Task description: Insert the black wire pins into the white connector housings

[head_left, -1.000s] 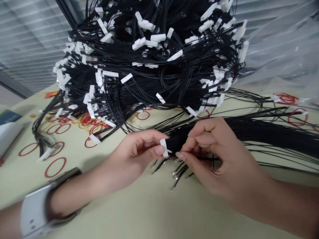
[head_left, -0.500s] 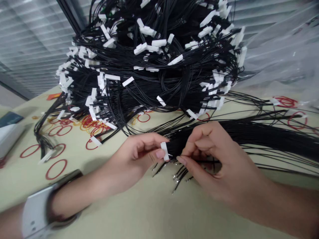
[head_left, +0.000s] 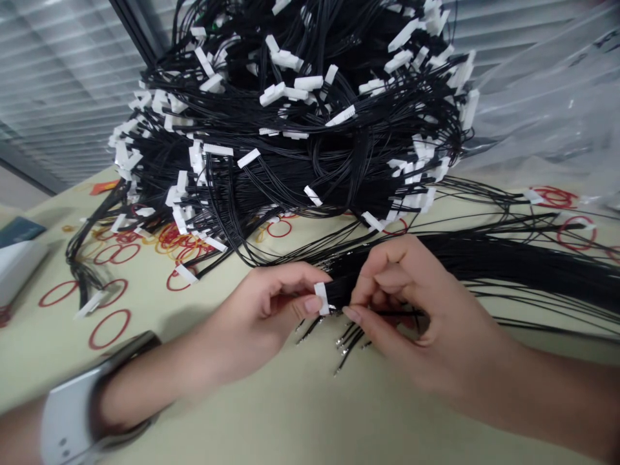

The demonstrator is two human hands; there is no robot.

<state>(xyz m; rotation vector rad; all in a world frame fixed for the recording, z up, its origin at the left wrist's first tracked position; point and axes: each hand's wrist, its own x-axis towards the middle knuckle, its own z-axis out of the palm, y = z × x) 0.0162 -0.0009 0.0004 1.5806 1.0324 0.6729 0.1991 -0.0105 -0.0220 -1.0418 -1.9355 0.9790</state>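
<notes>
One white connector: white plastic connector [head_left: 321, 298], standing crosswise on the end of a black wire bundle [head_left: 504, 261], just left of lower centre of the frame.

Left hand: left hand [head_left: 271, 310] pinching that connector between thumb and fingers, fingers pressed together.

Right hand: right hand [head_left: 402, 297] curled just beside the connector, thumb and fingertips pinching wires from the bundle.

Wires: bundle running off the right edge; metal-tipped wire ends [head_left: 343, 349] fanning out below the hands.

Heap: large heap of wired connectors [head_left: 300, 142] filling the upper centre, its white plugs sticking out all around.

Table: pale green table [head_left: 310, 420] under the hands and heap, scattered with red rubber bands [head_left: 109, 328].

Edges: white wrist strap [head_left: 68, 413] on the left arm, lower left; white box [head_left: 17, 268] at far left; plastic sheeting [head_left: 542, 97] at upper right; window blinds [head_left: 58, 84] at upper left.
</notes>
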